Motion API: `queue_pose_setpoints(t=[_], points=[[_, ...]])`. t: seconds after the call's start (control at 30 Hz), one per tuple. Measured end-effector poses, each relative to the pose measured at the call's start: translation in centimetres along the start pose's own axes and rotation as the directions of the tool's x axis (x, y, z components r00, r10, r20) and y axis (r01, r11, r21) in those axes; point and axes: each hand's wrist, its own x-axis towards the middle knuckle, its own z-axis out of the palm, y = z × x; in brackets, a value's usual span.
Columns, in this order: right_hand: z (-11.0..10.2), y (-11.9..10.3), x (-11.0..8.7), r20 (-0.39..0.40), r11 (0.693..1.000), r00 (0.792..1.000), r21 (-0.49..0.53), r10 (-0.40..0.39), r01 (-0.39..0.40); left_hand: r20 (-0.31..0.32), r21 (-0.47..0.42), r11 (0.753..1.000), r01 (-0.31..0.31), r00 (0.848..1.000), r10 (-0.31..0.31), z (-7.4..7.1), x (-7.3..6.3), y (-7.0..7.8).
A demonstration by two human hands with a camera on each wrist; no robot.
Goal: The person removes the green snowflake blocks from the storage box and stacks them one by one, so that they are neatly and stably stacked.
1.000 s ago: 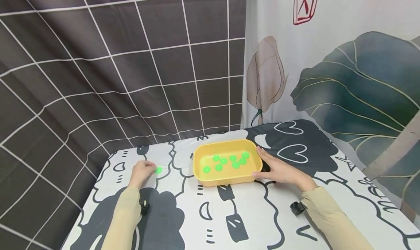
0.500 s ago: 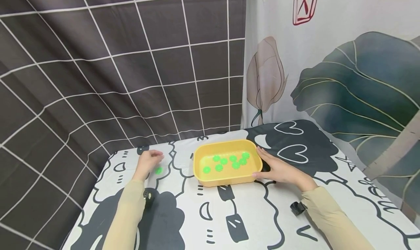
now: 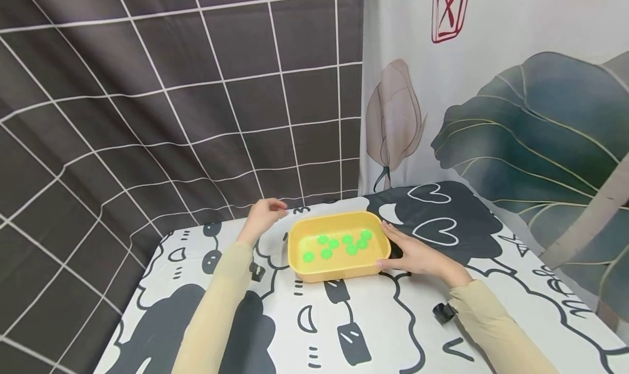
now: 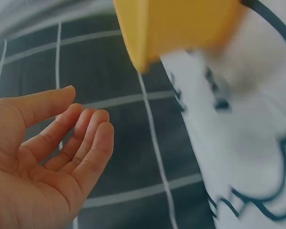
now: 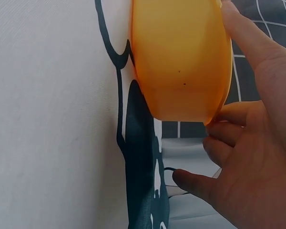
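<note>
**On a patterned cloth (image 3: 393, 330), a yellow tray (image 3: 340, 272) of green pieces (image 3: 326, 254) is gripped at one end**

At the tray's right end, the wall is held by the right hand (image 3: 417, 254): the thumb is set at the near corner, and the fingers are bent toward the far one. In the right wrist view, the wall is touched by some of the digits, while one is held clear of it. The tray is set upright on the cloth. Inside it, eight green pieces can be counted, scattered across the floor; one is placed by itself toward the left end, and two are set close together toward the right end, though whether they touch cannot be told.

Near the tray's far left corner, and apart from it, the left hand (image 3: 262, 218) is raised above the cloth. Its fingers are loosely curved and parted from the palm; whether the thumb tip is met by the forefinger cannot be told.

Both forearms are covered by cream sleeves (image 3: 216, 303), and a small black device (image 3: 444, 313) is worn near each wrist. Behind the cloth, a dark curtain (image 3: 245, 90) marked with white lines is hung beside a pale curtain (image 3: 393, 24), on which a bud (image 3: 395, 117) and a large blue-green leaf (image 3: 530, 117) are printed.
</note>
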Motion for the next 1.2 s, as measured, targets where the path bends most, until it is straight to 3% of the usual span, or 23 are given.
queue_pose_setpoints(t=[0.33, 0.57, 0.8, 1.2], points=[[0.0, -0.2, -0.1, -0.003, 1.0, 1.0, -0.002, -0.011, 0.011, 0.097, -0.025, 0.992, -0.128, 0.987, 0.13, 4.0, 2.3, 5.6], [-0.3, -0.4, 0.0, 0.001, 1.0, 1.0, -0.01, -0.013, 0.013, 0.198, 0.017, 0.981, -0.196, 0.962, 0.188, 6.9, 3.3, 7.9], [-0.4, -0.4, 0.0, 0.008, 1.0, 1.0, -0.001, -0.005, 0.005, 0.324, 0.084, 0.957, -0.279, 0.916, 0.238, 9.6, 3.6, 9.0], [0.1, -0.2, -0.3, 0.005, 1.0, 1.0, -0.009, -0.014, 0.014, 0.42, 0.133, 0.931, -0.339, 0.87, 0.257, 13.2, 3.6, 9.1]])
